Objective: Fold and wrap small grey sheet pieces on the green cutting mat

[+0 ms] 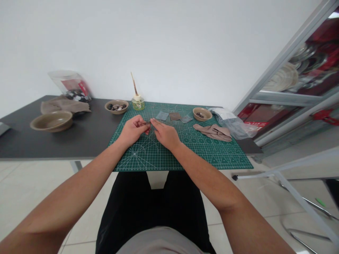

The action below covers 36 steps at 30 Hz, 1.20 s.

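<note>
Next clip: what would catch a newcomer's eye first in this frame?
The two bare hands, left hand and right hand, meet over the green gridded cutting mat at the middle of the dark table, pinching something small between them. Behind them stands a small glass bottle with a stick in it, flanked by two small tan bowls of dark pieces. A larger empty tan bowl sits far left.

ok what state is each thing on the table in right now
left hand: pinching a small dark piece
right hand: fingertips on the same piece
glue bottle: upright, stick in its neck
bowl by the bottle: holds dark pieces
big bowl: looks empty
cutting mat: flat
fabric squares: lying flat
</note>
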Motion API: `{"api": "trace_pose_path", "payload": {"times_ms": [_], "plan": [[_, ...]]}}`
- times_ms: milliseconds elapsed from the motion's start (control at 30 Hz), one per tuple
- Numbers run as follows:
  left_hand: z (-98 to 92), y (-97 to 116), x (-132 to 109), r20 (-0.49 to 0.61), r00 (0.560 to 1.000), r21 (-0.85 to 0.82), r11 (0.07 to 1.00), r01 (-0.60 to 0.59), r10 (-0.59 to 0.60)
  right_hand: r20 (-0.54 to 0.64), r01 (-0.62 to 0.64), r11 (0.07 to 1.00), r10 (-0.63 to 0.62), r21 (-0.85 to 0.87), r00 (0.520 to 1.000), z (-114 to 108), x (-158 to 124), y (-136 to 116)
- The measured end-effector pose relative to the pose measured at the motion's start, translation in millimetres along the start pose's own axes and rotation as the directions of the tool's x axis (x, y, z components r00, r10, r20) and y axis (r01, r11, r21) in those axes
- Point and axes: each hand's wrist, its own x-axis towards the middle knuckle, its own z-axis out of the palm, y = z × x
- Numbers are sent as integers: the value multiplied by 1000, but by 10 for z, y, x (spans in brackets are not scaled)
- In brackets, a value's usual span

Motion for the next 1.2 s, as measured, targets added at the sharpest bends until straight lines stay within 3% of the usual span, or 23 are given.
{"api": "trace_pose_path", "payload": {"times_ms": [700, 933, 1200], "plan": [[-13, 18, -21, 6, 1000, 69, 997, 27, -28, 29, 42, 999, -42, 22, 999, -22, -12, -12], [-29, -95, 23, -68, 997, 11, 999, -40, 41, -75, -45, 997, 50, 68, 996, 41, 7, 75], [0, -36, 17, -42, 999, -62, 998, 16, -18, -219, -113, 957, 175, 268, 960, 47, 22, 137]]}}
